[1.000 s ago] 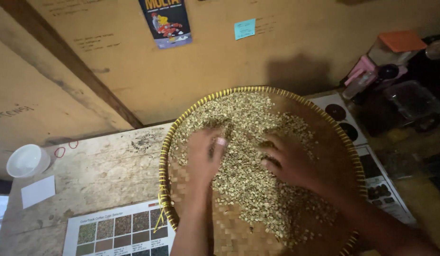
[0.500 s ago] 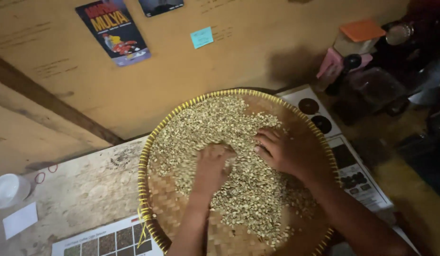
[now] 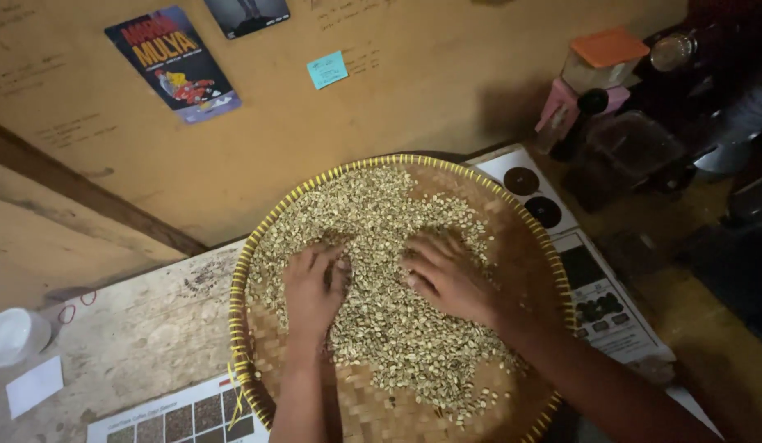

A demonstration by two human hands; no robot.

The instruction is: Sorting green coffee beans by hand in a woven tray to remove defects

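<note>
1. A wooden table [image 3: 143, 328] with a pale, worn top runs from the left edge under everything else; a plywood wall [image 3: 381, 123] rises behind it.
2. A round woven tray [image 3: 381, 410] with a yellow-bound rim sits on the table, taking up the middle of the view.
3. A bed of pale green beans [image 3: 381, 221] covers most of the tray's floor, thickest toward the far side, leaving bare weave at the near edge and the right side.
4. The right hand [image 3: 447, 275] lies palm down on the beans right of centre, fingers spread wide and holding nothing that can be seen.
5. The left hand [image 3: 311, 287] lies palm down on the beans left of centre, fingers loosely together and slightly curled; whether beans are caught under it I cannot tell.
6. A printed chart [image 3: 594, 287] lies under the tray's right rim; another chart with colour swatches [image 3: 176, 418] lies at the near left.
7. A poster [image 3: 174, 61] and a blue sticky note [image 3: 327, 69] hang on the wall.
8. A white cup [image 3: 12, 336] stands at the far left, just above a white slip of paper [image 3: 34, 385].
</note>
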